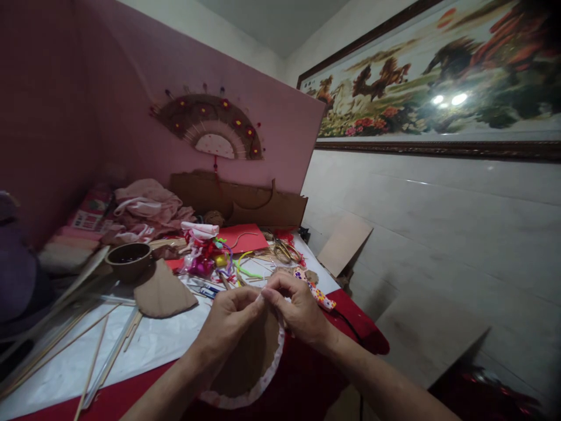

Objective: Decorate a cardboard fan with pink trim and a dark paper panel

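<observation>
My left hand (228, 324) and my right hand (298, 310) meet over the near edge of the table, both pinched shut on a brown fan-shaped cardboard piece (252, 356) edged with white lace trim (245, 397). The fingertips of both hands press together at the top of the lace edge. The piece hangs tilted below my hands, over the red cloth (307, 374). Part of its top is hidden by my fingers.
A white sheet (153, 342) covers the table, with long wooden sticks (65, 345), a brown bowl (128, 259), another cardboard wedge (162, 292), ribbons and pipe cleaners (210, 257), scissors (284, 251), red paper (243, 237). A finished fan (210, 126) hangs on the pink wall.
</observation>
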Available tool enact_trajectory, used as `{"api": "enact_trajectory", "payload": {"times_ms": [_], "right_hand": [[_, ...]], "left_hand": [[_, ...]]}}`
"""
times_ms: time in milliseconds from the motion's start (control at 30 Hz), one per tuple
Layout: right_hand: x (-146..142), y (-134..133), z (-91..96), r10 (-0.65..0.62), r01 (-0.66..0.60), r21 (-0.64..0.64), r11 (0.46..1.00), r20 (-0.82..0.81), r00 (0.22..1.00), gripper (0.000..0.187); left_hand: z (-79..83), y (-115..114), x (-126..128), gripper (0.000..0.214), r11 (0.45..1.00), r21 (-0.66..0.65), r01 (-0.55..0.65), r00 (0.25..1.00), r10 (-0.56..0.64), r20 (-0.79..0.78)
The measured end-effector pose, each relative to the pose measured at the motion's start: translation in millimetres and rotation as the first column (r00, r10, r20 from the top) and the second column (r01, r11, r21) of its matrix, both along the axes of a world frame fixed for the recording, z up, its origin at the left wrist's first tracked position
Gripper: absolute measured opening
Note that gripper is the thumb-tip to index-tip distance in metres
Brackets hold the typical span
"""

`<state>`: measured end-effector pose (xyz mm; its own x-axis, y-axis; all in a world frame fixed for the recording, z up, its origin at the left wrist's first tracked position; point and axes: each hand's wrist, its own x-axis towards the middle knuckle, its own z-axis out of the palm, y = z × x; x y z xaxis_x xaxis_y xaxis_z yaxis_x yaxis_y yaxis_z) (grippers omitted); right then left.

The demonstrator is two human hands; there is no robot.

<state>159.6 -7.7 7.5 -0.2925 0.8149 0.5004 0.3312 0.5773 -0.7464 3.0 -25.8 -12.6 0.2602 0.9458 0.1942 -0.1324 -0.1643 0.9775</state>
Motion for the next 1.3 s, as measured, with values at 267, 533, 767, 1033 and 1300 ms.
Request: {"api": "enact_trajectory", "payload": {"times_ms": [267,533,767,1033,1300], "right_hand": [[-1,9,-4.3,-0.011,-0.085,-0.335,0.938,-0.277,0.961,0.041],[-15,11,-6.9,-0.015,-0.038,-0.224,0.974,-0.232,0.973,0.025],[-26,13,-18.6,-0.029,-0.107,-0.361,0.926,-0.353,0.935,0.038],[-41,29,-31.1,0.025,-0.368,-0.392,0.843,-0.656,0.755,0.036],[-52,37,-27.6,0.013,-0.269,-0.344,0.9,-0.595,0.803,0.027]], "left_hand": [[0.1,2,2,0.023,1.0,-0.003,-0.009,1.0,0.008,-0.011],[-0.3,2,0,0.022,0.999,-0.036,-0.009,0.996,0.012,0.085],[5.9,11,-6,0.02,0.982,-0.083,-0.172,0.947,0.188,0.259],[3.2,25,-21,0.029,0.976,-0.198,-0.086,0.918,0.155,0.366],[0.6,39,-38,0.031,0.979,-0.135,-0.156,0.944,0.188,0.272]]}}
